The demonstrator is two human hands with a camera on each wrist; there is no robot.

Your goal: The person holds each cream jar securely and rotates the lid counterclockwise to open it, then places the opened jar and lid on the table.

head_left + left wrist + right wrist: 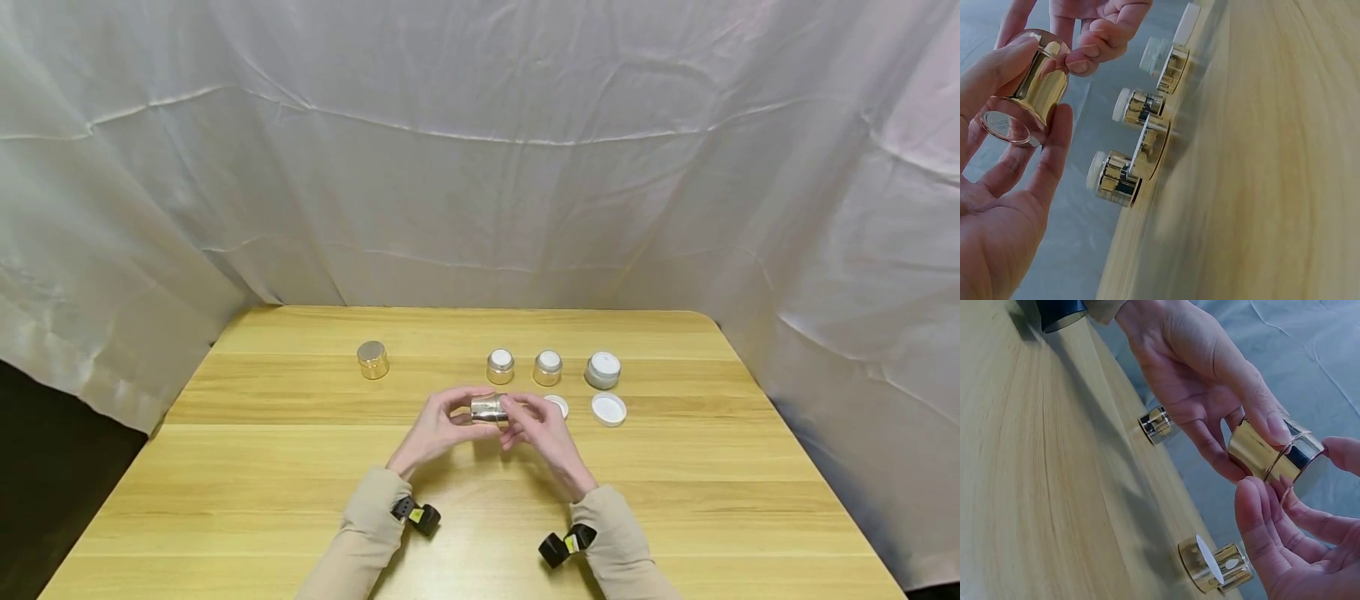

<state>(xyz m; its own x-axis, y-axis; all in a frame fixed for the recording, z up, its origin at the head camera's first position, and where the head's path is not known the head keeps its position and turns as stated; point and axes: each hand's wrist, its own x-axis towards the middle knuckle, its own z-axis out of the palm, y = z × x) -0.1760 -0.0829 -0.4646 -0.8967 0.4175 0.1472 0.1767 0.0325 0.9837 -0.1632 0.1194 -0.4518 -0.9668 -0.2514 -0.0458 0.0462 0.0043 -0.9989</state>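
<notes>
Jar location: gold jar is off the table, approx. on its side betw. my two hands, nearer me than the rear row; seam visible betw. its 2 gold sections.
L hand: my L hand is part-closed, thumb & fingers curled round the jar's L section; flat end w/ label faces out L.
R hand: my R hand is nearly closed, thumb & fingertips pinching the jar's R end.
Seam: cannot tell if threads are engaged.
Rear row: L small jar, R small jar & larger jar, all w/ white tops.
Loose parts: white-faced lid just beyond R knuckles, partly hidden; white disc further R.
Far L: capped jar, well apart.
Fault 1, slip: polished wall, low friction; a light pinch could drop the jar.
Fault 2, cross-thread: sections turned off-axis, as unequal L/R grip could tilt them.
Fault 3, collision: R knuckles swung fwd could knock the lid into the R small jar.
</notes>
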